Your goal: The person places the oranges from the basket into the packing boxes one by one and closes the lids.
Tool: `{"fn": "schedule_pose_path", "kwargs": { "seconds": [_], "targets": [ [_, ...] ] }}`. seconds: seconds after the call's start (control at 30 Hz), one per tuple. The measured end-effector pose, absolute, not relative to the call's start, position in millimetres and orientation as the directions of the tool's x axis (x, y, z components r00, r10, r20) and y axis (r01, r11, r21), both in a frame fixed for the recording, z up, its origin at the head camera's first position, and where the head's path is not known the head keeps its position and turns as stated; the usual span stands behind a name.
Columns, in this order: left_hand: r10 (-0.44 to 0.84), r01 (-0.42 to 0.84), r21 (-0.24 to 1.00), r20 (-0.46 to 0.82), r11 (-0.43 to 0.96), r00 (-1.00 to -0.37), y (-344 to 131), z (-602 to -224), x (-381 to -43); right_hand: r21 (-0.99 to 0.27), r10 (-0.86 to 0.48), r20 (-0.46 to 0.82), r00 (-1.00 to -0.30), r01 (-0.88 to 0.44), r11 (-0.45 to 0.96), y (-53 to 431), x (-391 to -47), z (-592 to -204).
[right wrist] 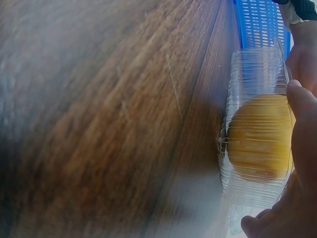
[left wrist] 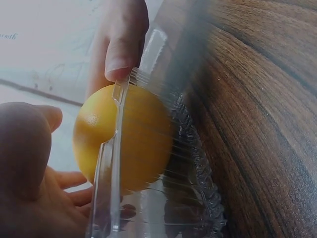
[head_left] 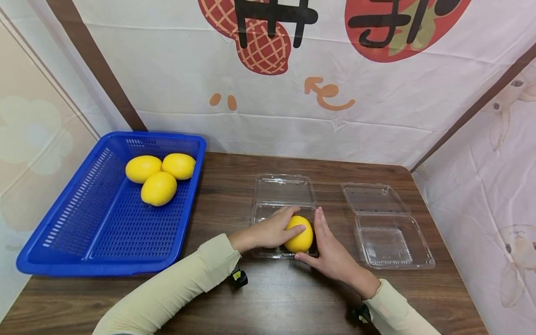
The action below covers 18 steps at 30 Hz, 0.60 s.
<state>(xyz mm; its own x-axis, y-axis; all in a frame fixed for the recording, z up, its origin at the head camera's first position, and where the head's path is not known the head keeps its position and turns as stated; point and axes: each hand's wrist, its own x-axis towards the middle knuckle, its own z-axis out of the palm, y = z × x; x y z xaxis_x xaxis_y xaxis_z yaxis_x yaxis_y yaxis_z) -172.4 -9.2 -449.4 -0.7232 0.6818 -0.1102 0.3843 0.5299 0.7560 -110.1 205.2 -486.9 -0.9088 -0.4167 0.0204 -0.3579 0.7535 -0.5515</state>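
The yellow fruit [head_left: 303, 239] sits in the base of the clear container [head_left: 264, 212], towards its right side, with the lid [head_left: 284, 190] folded back. The left hand [head_left: 274, 229] cups loosely around it, fingers relaxed rather than clenched; the right hand [head_left: 331, 249] lies along the right wall, fingers straight, thumb at the near rim. Uneven pressure could buckle that thin plastic or skid the container across the counter [head_left: 293, 298]; the fruit, being round, might roll if left unsteadied. A second clear container [head_left: 387, 242] stands open rightward; leftward, a blue basket [head_left: 100, 223] holds three more fruits [head_left: 159, 188].
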Motion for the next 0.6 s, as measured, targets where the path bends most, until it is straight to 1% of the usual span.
{"fn": "schedule_pose_path", "kwargs": {
  "seconds": [0.6],
  "targets": [
    [0.660,0.439,0.713,-0.044,0.546,-0.750,-12.2,-436.0,-169.9,-0.549,-0.412,0.033,-0.911,-0.361,0.754,204.8,-109.5,-486.7]
  ]
}}
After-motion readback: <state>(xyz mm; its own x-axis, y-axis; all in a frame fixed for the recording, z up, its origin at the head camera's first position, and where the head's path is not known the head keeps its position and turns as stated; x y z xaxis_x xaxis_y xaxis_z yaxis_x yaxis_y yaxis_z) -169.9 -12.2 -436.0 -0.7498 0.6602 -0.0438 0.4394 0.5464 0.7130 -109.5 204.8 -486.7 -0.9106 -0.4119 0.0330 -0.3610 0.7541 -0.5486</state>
